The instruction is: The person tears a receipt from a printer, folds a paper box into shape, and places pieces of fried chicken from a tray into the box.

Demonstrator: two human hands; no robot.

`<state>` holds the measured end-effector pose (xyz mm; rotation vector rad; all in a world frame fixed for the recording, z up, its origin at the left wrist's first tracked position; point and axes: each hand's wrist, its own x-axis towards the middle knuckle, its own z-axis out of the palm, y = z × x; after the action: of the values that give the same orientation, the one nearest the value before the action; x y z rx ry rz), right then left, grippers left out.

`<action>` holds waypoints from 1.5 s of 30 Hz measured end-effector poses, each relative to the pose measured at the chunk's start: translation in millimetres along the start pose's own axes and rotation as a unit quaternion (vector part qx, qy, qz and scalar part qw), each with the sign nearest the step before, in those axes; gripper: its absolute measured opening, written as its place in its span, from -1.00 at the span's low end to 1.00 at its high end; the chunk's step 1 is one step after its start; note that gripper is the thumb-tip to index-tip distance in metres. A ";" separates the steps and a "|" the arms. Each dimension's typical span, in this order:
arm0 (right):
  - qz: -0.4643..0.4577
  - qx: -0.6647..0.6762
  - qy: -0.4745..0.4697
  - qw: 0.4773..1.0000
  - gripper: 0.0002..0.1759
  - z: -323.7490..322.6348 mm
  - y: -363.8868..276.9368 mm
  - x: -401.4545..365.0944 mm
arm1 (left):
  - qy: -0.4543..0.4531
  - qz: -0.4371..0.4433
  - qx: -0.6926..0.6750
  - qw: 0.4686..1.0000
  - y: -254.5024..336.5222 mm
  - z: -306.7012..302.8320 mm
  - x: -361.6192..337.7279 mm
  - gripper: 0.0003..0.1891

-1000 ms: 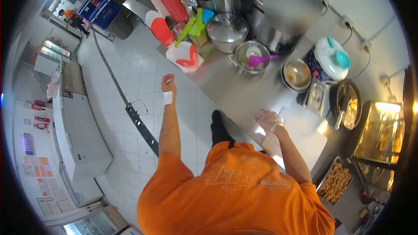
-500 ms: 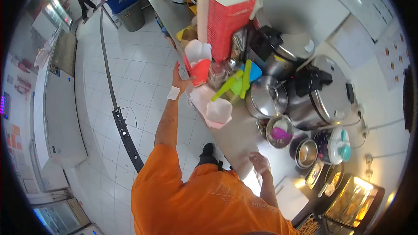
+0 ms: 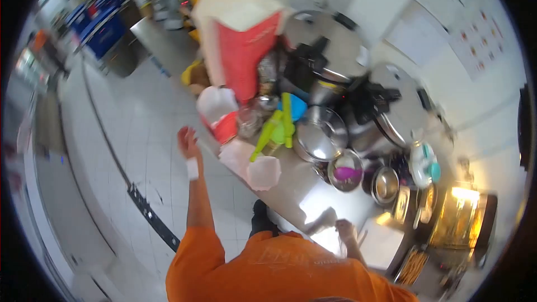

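Observation:
My left hand (image 3: 188, 142) is over the floor beside the counter's edge, a little apart from the red and white paper food boxes (image 3: 225, 127). Its fingers look loosely bent and apart, with nothing in them. A white band is on that wrist. Pale pink paper boxes (image 3: 263, 173) stand at the counter edge. My right hand (image 3: 345, 229) is low over the steel counter (image 3: 305, 190), near a white board (image 3: 381, 240). Blur and its small size hide how its fingers are set.
Behind the boxes are green-handled utensils (image 3: 268, 137), a steel pot (image 3: 320, 137), and a bowl with a purple scoop (image 3: 347, 173). Large pressure cookers (image 3: 394, 103) line the wall. A lit food warmer (image 3: 461, 218) stands at the right. Another person (image 3: 47, 50) is far back left.
My left hand has drawn back from the red and white boxes, out over the floor. My right hand has shifted slightly toward the white board. The camera view has turned.

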<state>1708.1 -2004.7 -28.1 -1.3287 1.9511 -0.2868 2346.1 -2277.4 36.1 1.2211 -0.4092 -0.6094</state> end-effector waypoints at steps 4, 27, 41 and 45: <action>-0.005 -0.025 0.060 0.998 -0.79 4.2 -32.2 -8.1 | -0.112 0.128 0.083 0.982 45.5 20.3 -125.1 -0.79; 0.388 0.356 0.540 0.657 -0.75 46.2 277.9 -514.3 | -0.968 -0.136 0.173 0.121 7.9 87.8 -860.6 -0.61; 0.527 0.271 0.353 0.724 -0.64 200.0 343.5 -588.0 | -0.961 -0.070 0.131 -0.233 22.9 -6.7 -1177.4 -0.60; 0.651 0.348 0.267 0.619 -0.74 317.6 340.4 -600.0 | -0.953 -0.043 0.166 -0.250 17.3 -19.8 -1252.8 -0.60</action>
<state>1795.5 -1263.5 -168.2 0.8956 2.3308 -0.6157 1393.0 -1465.3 83.1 0.6667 1.7050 1.1381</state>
